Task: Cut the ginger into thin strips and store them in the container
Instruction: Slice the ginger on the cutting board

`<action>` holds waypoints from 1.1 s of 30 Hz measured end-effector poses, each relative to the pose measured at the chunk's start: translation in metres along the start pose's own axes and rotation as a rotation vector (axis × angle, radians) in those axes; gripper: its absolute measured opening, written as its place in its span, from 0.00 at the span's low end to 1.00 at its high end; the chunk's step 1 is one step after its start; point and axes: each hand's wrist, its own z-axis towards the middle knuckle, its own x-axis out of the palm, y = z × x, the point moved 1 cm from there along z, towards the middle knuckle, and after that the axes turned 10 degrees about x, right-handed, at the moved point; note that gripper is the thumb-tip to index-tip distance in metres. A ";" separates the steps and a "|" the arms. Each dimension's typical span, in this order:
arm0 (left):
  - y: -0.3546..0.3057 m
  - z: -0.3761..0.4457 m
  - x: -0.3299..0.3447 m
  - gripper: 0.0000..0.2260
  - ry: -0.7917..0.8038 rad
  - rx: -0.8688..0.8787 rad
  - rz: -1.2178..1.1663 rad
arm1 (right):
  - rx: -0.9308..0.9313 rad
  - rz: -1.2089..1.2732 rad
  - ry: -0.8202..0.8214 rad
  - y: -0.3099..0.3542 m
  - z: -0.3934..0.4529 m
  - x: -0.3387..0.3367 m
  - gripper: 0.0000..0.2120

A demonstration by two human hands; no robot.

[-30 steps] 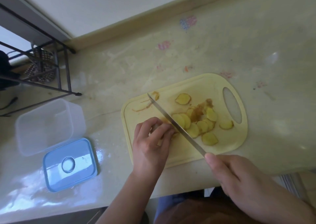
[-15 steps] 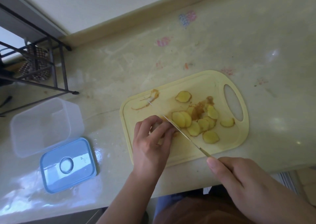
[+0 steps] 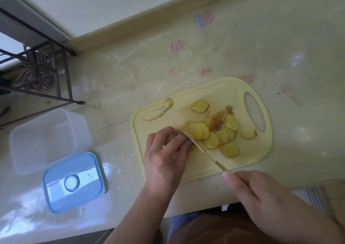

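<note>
Bare counter (image 3: pixel 119 98) btw board (image 3: pixel 261 150) (rack (image 3: pixel 56 79) behind)

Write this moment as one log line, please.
step: slicing ginger | left hand: holds ginger piece on yellow plastic cutting board | right hand: grips knife | clear plastic container: empty

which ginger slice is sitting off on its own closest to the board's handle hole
The small slice just left of the handle hole, apart from the overlapping pile.

Soft daylight, glare patches on the glossy counter (image 3: pixel 242 44), wide-angle bending at edges.
</note>
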 end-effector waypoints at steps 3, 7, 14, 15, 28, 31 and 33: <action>0.000 0.000 0.000 0.12 -0.004 0.002 0.002 | -0.058 0.007 0.036 0.014 0.014 0.003 0.30; 0.001 0.001 -0.001 0.06 0.014 -0.009 0.005 | -0.010 0.057 0.013 0.004 0.007 -0.002 0.33; -0.001 -0.001 0.001 0.02 -0.008 -0.018 0.019 | -0.050 0.030 0.055 0.008 0.026 0.005 0.30; -0.001 -0.002 0.001 0.02 -0.011 -0.015 0.019 | -0.064 0.033 0.055 0.010 0.029 0.006 0.29; -0.001 0.000 -0.001 0.05 0.010 -0.021 0.027 | -0.065 0.074 0.053 0.003 0.029 0.002 0.30; -0.001 0.002 -0.003 0.06 0.014 0.006 0.023 | -0.002 0.108 0.098 -0.009 0.024 -0.008 0.31; 0.000 0.002 -0.004 0.05 0.022 0.022 0.015 | 0.017 0.120 0.119 -0.007 0.025 -0.010 0.32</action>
